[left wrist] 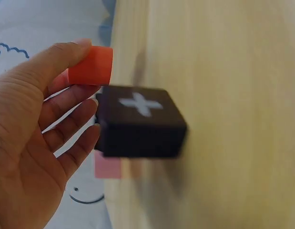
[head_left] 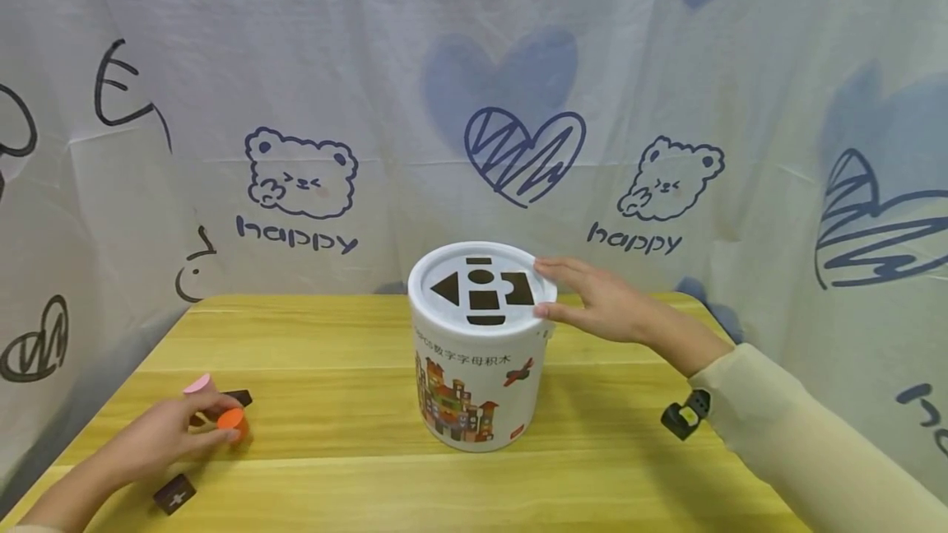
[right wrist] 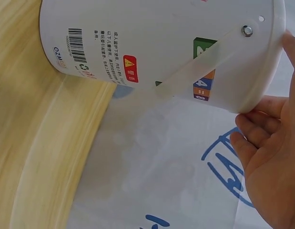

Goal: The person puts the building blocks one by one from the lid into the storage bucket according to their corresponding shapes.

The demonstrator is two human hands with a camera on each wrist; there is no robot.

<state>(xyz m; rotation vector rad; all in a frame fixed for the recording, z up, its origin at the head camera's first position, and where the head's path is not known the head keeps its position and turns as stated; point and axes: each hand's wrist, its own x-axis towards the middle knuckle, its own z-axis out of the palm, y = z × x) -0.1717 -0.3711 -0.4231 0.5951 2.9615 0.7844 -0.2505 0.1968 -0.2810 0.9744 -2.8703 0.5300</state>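
While the left hand (head_left: 159,438) sits low at the lower left of the head view, its thumb and fingers pinch an orange cylinder block (head_left: 231,420) just above the wooden table (head_left: 355,484). A pink block (head_left: 197,385) and a dark block (head_left: 239,397) lie just behind that hand, and a dark brown cube with a white cross (head_left: 174,493) lies near it toward the bottom edge. At centre stands a white shape-sorter bucket (head_left: 477,377); the right hand (head_left: 603,303), fingers fairly straight and gripping nothing, touches the right rim of its lid (head_left: 444,315).
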